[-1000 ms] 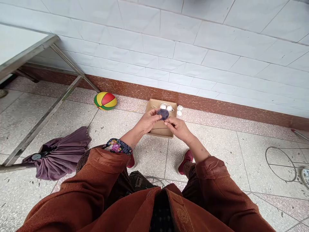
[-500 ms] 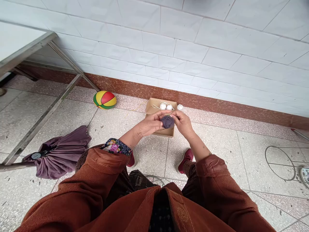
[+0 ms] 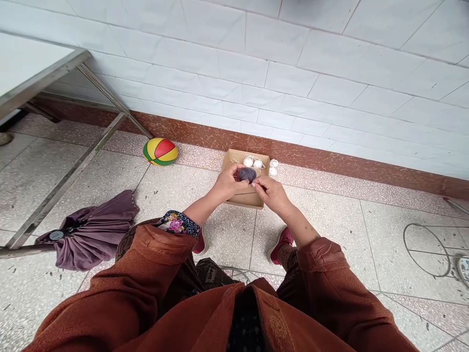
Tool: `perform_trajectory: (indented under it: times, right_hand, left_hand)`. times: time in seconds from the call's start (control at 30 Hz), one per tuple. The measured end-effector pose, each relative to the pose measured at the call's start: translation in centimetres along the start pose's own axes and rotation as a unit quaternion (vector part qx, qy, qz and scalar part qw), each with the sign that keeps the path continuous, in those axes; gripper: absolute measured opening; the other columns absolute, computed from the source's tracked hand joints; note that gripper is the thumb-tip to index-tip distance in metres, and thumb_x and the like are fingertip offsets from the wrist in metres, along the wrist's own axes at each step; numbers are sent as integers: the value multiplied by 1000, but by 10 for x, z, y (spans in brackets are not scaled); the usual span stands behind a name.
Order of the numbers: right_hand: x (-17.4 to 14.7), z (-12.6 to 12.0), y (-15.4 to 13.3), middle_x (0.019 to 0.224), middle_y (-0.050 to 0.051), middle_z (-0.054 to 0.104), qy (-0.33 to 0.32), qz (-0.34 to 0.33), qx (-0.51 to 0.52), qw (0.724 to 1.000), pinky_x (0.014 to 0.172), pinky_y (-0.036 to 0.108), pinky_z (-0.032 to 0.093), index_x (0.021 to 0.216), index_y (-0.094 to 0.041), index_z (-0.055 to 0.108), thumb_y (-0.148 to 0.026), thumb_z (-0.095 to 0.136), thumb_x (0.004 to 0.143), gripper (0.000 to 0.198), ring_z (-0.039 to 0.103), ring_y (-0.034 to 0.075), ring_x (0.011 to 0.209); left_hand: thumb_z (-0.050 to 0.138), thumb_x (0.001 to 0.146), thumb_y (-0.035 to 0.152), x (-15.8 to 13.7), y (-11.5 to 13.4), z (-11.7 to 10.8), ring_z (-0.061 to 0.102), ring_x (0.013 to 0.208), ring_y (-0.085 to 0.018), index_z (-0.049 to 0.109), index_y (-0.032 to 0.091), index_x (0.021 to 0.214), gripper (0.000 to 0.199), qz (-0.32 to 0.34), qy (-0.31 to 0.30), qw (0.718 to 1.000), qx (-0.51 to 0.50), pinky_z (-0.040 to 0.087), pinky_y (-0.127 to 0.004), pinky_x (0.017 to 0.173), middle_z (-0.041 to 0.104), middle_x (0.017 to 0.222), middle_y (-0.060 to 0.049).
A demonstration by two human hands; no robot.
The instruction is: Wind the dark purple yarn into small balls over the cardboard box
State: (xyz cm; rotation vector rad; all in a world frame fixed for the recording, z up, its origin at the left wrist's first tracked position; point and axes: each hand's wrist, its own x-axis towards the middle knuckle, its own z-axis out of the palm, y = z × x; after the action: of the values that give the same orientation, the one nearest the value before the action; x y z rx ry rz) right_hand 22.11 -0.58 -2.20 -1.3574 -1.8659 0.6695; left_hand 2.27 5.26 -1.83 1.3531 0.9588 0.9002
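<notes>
A dark purple-grey ball of yarn (image 3: 247, 175) is held above the open cardboard box by my left hand (image 3: 230, 183), its fingers curled around the ball's left side. My right hand (image 3: 270, 193) is closed in a pinch at the ball's lower right edge; a strand between its fingertips is too fine to make out. Below both hands the cardboard box (image 3: 245, 199) rests on the floor. Two white yarn balls (image 3: 248, 161) lie at its far side with loose ends. Outside the box, by its right wall, are more white yarn balls (image 3: 273, 167).
A yellow, red and green ball (image 3: 160, 151) sits near the wall. Left of me, a folded purple umbrella (image 3: 91, 232) leans by the metal-framed table (image 3: 78, 56). A wire ring stand (image 3: 427, 249) is on the floor at right. My shoes flank the area below the box.
The yarn ball has shifted slightly left and up, turning in my left hand. My right hand has moved from the ball's upper right down to its lower right edge.
</notes>
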Motion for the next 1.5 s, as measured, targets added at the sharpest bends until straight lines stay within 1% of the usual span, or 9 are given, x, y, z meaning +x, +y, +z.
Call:
perform_trajectory:
  times: [0.13,0.37,0.57,0.73,0.83,1.03,1.17,1.37,1.5]
  right_hand:
    - [1,-5,-3,83,3,67,-1,13,28,1000,77,32,49,89,-23,66,-39,57,106,25,60,20,76]
    - [2,-13,-8,75,0,58,1,37,64,997,70,30,43,86,-24,61,-47,56,108,32,53,18,70]
    - [2,-14,-5,80,2,65,10,20,48,999,72,31,47,86,-24,64,-48,63,106,31,56,18,73]
    - [2,-16,-2,82,2,67,52,-7,75,996,72,32,49,88,-24,66,-49,70,103,29,57,18,72]
    - [3,-17,-3,83,1,68,67,2,95,993,72,31,50,92,-25,67,-49,68,104,27,59,17,72]
    - [6,-16,-4,92,3,72,49,-7,105,993,76,33,54,97,-26,70,-50,70,104,25,65,19,81]
    - [8,-15,-4,84,0,67,40,14,133,990,72,32,51,97,-26,69,-54,70,102,29,59,17,74]
    - [9,-4,-5,84,1,67,65,39,131,988,73,32,48,87,-25,62,-55,60,104,34,59,18,77]
    - [3,3,3,87,2,71,72,87,48,992,71,32,45,94,-26,62,-46,61,101,21,63,21,78]
  left_hand:
    - [84,77,34,-3,6,1,70,105,-22,73,19,123,49,32,-33,998,34,54,-38,97,77,119,-8]
    - [75,93,51,-5,3,2,70,117,-26,71,25,146,60,-8,-100,989,-110,58,-39,94,72,144,-13]
    - [85,86,40,-5,1,3,68,112,-21,78,23,131,49,-33,-77,987,-136,53,-35,97,76,132,-10]
    - [90,82,42,-7,1,3,69,101,-18,72,22,128,53,-52,-92,987,-119,53,-35,94,77,111,-5]
    - [92,83,40,-11,2,3,70,97,-17,64,22,132,59,-63,-111,986,-107,52,-34,93,76,102,-2]
    - [93,84,39,-16,2,6,74,100,-19,50,25,150,80,-95,-199,967,-127,54,-36,93,78,107,-3]
    - [93,86,42,-20,-1,8,76,103,-23,42,29,164,94,-117,-242,947,-177,57,-38,92,79,114,-7]
    - [91,90,45,-27,8,11,75,106,-21,54,37,162,81,-107,-268,910,-297,58,-33,89,76,132,-10]
    - [90,89,48,-26,14,14,73,111,-21,70,31,147,63,-103,-235,905,-339,58,-32,90,74,138,-11]
